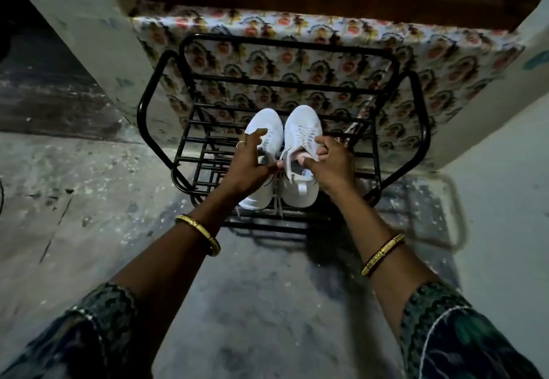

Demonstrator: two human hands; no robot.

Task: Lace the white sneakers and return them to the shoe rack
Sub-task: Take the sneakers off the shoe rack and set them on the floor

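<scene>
Two white sneakers stand side by side, toes pointing away from me, on the top tier of a black metal shoe rack (pixel 154 105). The left sneaker (pixel 266 124) is partly covered by my left hand (pixel 249 164), which grips its collar. The right sneaker (pixel 303 129) shows crossed laces over its tongue. My right hand (pixel 328 164) holds that shoe at its opening, thumb inside the collar. A loose lace end (pixel 278 197) hangs down between the two heels.
The rack stands on a worn grey concrete floor (pixel 104 200) against a low ledge covered in a flower-patterned cloth (pixel 445 60) under a dark wooden window frame. Pale walls close in on the left and right. I wear gold bangles on both wrists.
</scene>
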